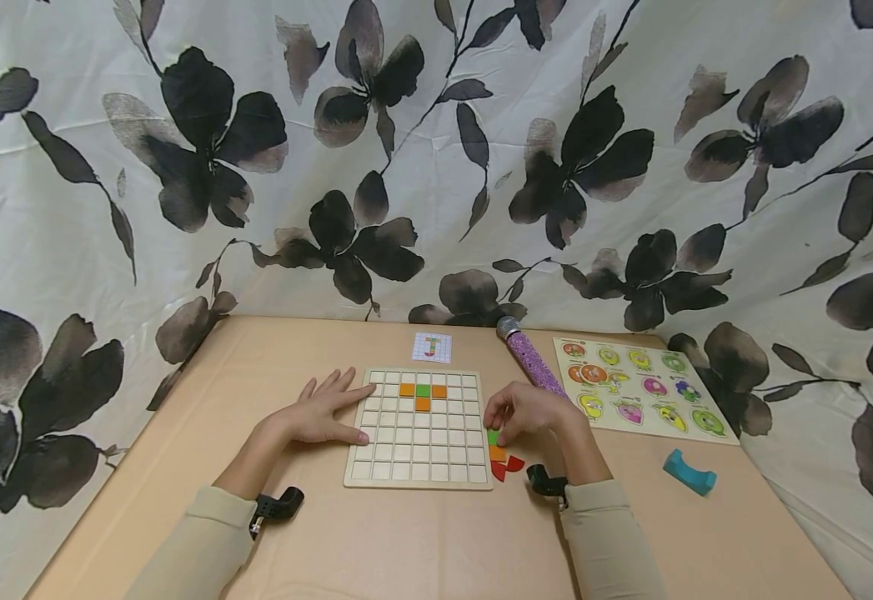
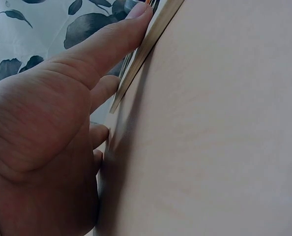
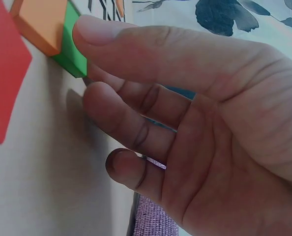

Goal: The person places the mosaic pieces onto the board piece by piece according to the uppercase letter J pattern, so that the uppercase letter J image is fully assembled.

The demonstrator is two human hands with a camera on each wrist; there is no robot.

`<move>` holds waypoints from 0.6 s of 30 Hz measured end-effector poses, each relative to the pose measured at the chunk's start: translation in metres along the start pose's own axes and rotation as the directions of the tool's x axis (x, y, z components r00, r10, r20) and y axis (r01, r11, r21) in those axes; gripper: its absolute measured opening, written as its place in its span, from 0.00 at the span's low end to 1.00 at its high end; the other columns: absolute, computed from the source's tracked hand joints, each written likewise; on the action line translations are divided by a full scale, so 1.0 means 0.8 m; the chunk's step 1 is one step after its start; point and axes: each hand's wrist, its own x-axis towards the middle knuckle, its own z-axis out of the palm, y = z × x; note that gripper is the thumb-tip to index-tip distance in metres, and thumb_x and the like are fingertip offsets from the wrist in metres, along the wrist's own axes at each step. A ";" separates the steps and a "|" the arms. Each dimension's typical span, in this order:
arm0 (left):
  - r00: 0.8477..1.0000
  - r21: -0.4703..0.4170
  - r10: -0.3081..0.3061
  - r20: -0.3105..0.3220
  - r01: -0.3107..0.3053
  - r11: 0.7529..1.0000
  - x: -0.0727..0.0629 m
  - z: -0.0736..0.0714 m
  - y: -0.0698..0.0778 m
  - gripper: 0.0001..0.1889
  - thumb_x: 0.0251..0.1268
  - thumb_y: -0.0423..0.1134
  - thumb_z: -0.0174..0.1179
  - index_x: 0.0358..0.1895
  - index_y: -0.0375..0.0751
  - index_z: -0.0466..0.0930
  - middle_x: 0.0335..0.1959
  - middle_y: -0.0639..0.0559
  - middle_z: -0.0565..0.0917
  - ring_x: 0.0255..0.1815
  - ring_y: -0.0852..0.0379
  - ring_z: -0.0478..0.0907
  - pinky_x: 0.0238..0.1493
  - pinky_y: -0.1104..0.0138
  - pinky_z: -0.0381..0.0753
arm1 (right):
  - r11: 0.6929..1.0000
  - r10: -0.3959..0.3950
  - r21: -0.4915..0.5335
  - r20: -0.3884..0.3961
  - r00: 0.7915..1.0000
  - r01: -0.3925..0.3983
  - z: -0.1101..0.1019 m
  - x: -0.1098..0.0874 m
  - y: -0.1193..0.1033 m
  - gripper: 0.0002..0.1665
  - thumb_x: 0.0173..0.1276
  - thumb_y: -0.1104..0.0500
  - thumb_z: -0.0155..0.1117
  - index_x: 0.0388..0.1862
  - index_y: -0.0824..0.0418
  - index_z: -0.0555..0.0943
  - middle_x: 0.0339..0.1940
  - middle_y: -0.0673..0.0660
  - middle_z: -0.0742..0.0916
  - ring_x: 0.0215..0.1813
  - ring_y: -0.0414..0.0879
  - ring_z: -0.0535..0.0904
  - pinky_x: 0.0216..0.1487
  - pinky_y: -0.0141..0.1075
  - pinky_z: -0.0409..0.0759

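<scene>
A pale wooden grid board (image 1: 421,485) lies on the table, with one green square (image 1: 423,391) and orange squares (image 1: 423,405) in its upper cells. My left hand (image 1: 319,414) is spread at the board's left side; thumb and index fingertip touch its edge. By the right edge, my right hand (image 1: 529,412) has bent fingers and pinches a green tile (image 3: 70,54) between thumb and index finger, partly covering it. Against that tile sits an orange tile (image 3: 40,24). Red pieces (image 1: 507,467) lie just below, nearer to me.
Behind the board lies a small gridded pattern card (image 1: 432,347). A purple glittery microphone (image 1: 534,362) lies beyond my right hand, beside a fruit sticker sheet (image 1: 646,387). A blue curved piece (image 1: 689,472) lies at the right. Flowered cloth (image 1: 436,167) hangs behind the table.
</scene>
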 end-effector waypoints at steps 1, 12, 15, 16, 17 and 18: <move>1.000 0.000 0.000 0.000 0.000 1.000 0.000 0.000 0.000 0.52 0.56 0.69 0.70 0.83 0.57 0.61 0.87 0.34 0.42 0.86 0.30 0.33 0.79 0.30 0.27 | 1.000 -0.002 -0.002 0.002 1.000 0.002 0.000 0.001 0.001 0.13 0.56 0.71 0.79 0.40 0.62 0.89 0.34 0.57 0.89 0.37 0.46 0.80 0.44 0.37 0.80; 1.000 -0.011 -0.008 0.001 0.008 1.000 -0.001 0.001 0.001 0.52 0.55 0.69 0.71 0.82 0.59 0.61 0.87 0.35 0.42 0.87 0.31 0.32 0.79 0.31 0.26 | 1.000 0.003 -0.029 0.007 1.000 -0.003 0.002 0.003 -0.001 0.12 0.57 0.70 0.80 0.39 0.61 0.88 0.32 0.57 0.87 0.37 0.46 0.78 0.44 0.38 0.79; 1.000 -0.017 0.006 -0.009 -0.006 1.000 -0.002 0.001 0.000 0.52 0.55 0.69 0.71 0.82 0.58 0.62 0.86 0.33 0.43 0.86 0.29 0.33 0.78 0.31 0.26 | 1.000 0.013 -0.024 0.006 1.000 -0.013 0.003 0.004 -0.002 0.12 0.57 0.70 0.80 0.38 0.61 0.88 0.31 0.56 0.86 0.36 0.46 0.78 0.43 0.38 0.78; 1.000 -0.029 0.010 -0.011 -0.010 1.000 -0.002 0.001 0.000 0.52 0.55 0.68 0.72 0.82 0.57 0.62 0.86 0.32 0.42 0.86 0.28 0.33 0.78 0.30 0.26 | 1.000 0.018 -0.022 0.006 1.000 -0.018 0.003 0.004 -0.002 0.12 0.57 0.70 0.80 0.38 0.61 0.88 0.31 0.56 0.86 0.37 0.46 0.78 0.43 0.38 0.78; 1.000 -0.031 0.016 -0.015 -0.016 0.999 -0.002 0.001 0.000 0.52 0.55 0.68 0.72 0.82 0.56 0.62 0.86 0.31 0.43 0.86 0.27 0.33 0.77 0.29 0.27 | 0.999 0.022 -0.025 0.004 1.000 -0.022 0.003 0.004 -0.002 0.12 0.57 0.70 0.80 0.37 0.61 0.87 0.31 0.56 0.86 0.37 0.46 0.78 0.43 0.38 0.78; 1.000 -0.030 0.017 -0.016 -0.017 0.999 -0.001 0.001 0.000 0.52 0.55 0.68 0.72 0.82 0.56 0.62 0.86 0.31 0.43 0.85 0.27 0.33 0.77 0.29 0.27 | 0.999 0.022 -0.028 0.005 1.000 -0.022 0.003 0.004 -0.002 0.12 0.57 0.70 0.80 0.37 0.61 0.87 0.31 0.55 0.85 0.37 0.46 0.77 0.43 0.38 0.77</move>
